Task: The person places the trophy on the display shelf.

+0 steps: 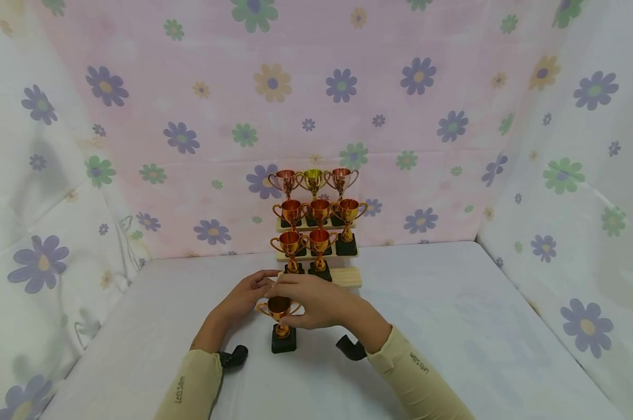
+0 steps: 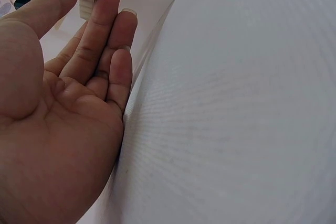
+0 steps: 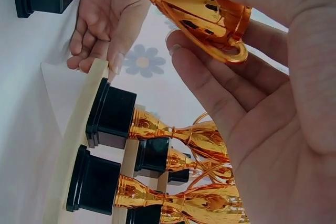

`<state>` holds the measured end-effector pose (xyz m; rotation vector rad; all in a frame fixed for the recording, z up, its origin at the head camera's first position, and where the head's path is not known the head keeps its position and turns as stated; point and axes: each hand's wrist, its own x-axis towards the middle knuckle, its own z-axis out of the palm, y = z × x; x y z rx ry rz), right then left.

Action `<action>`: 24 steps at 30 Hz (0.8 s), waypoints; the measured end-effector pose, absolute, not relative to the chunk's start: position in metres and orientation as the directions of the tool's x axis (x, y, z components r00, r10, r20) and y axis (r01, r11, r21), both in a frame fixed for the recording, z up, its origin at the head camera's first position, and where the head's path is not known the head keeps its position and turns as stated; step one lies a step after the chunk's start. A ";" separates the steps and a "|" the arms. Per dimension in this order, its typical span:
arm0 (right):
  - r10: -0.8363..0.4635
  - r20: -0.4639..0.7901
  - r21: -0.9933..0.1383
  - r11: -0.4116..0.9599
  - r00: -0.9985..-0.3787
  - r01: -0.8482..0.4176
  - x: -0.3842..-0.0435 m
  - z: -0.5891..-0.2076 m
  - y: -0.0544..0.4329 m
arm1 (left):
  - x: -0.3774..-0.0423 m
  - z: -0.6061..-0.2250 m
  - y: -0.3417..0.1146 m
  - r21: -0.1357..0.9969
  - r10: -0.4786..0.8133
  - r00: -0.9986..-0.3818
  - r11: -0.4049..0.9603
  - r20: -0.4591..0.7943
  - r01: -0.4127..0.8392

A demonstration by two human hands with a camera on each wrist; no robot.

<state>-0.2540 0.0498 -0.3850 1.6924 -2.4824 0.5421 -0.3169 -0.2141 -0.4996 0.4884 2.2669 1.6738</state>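
My right hand [image 1: 318, 300] holds a small gold trophy cup [image 1: 278, 309] by its bowl, thumb on one side and fingers on the other. The cup stands upright on its black square base [image 1: 283, 341], in front of a stepped wooden stand [image 1: 349, 277]. At the stand's near left end is my left hand [image 1: 241, 298]. Its thumb and fingertips pinch the end of the lowest wooden step [image 2: 90, 3] in the left wrist view. Two gold trophies [image 1: 320, 242] stand on that step, with bare wood at its right end.
Behind, the higher steps bear more trophies [image 1: 349, 211] in rows, the top ones [image 1: 313, 181] reddish and yellow-gold. A white cloth [image 1: 442, 326] covers the table. Flower-patterned fabric [image 1: 211, 181] encloses the back and sides. Black curved pieces [image 1: 234, 357] sit by both wrists.
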 end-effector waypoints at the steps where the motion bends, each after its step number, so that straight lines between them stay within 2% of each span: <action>1: -0.884 0.268 -0.241 0.324 -0.384 -0.915 -0.254 -0.385 0.050 | -0.317 -0.500 -0.214 0.958 0.429 -0.903 0.267 -0.023 0.102; 15: -0.875 0.231 -0.284 0.358 -0.426 -0.889 -0.256 -0.373 0.066 | -0.320 -0.501 -0.215 0.963 0.433 -0.901 0.253 -0.026 0.094; 24: -0.843 0.247 -0.322 0.394 -0.478 -0.861 -0.257 -0.359 0.083 | -0.318 -0.498 -0.212 0.952 0.394 -0.918 0.293 -0.039 0.085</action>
